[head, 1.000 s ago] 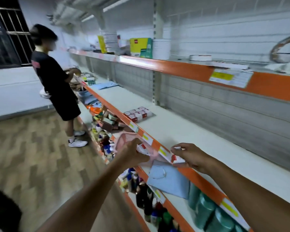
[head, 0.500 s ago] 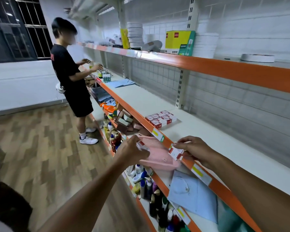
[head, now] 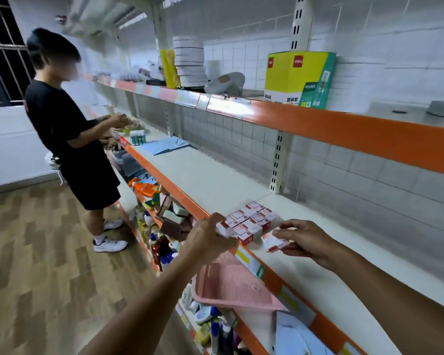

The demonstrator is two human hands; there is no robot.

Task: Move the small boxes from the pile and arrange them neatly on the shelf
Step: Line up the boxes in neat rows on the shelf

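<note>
Several small red-and-white boxes (head: 251, 219) already sit in a tidy block near the front edge of the white shelf (head: 318, 265), just right of the frame's centre. The right hand (head: 305, 239) pinches one more box (head: 274, 242) just beside that block, apparently about to add it. The left hand (head: 210, 235) grips another box (head: 224, 230) at the block's left edge. The pink basket (head: 237, 288) below looks empty, so little seems left; no pile is visible.

Small boxes (head: 251, 221) between both hands
</note>
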